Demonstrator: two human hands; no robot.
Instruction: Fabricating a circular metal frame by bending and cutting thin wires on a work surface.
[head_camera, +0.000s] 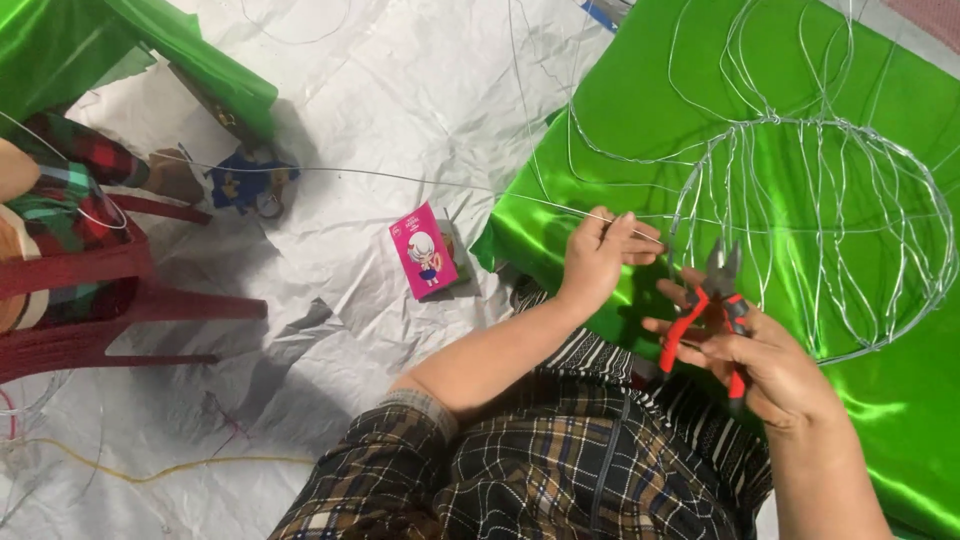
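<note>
A person sits on the floor, seen from above, in a dark plaid shirt with the sleeves pushed up. Their left hand (597, 256) is pinched shut on a thin silver wire (400, 178) that runs in a long, nearly straight line away to the left across the room. The fingertips grip it just beside a wire frame (820, 230), a rounded cage of silver loops and ribs that lies on a sheet of shiny green cloth (640, 110).

Their right hand (770, 365) is closed around a pair of pliers (712, 305) with red and black handles. The metal nose of the pliers points up toward the near edge of the frame and stands slightly open, close to where the left hand holds the wire. I cannot tell whether the nose touches the wire. The two hands are near each other but not touching.

The floor is covered with crumpled white plastic sheeting (400, 80). On it, to the left of the green cloth, lies a small pink box (425, 250) with a cartoon figure printed on it. Further left stands a red plastic chair (100, 290), where another person in red and green checked clothing sits at the picture's edge. A second piece of green cloth (60, 50) drapes the upper left corner, and a yellow cord (150, 470) trails along the floor at lower left.
</note>
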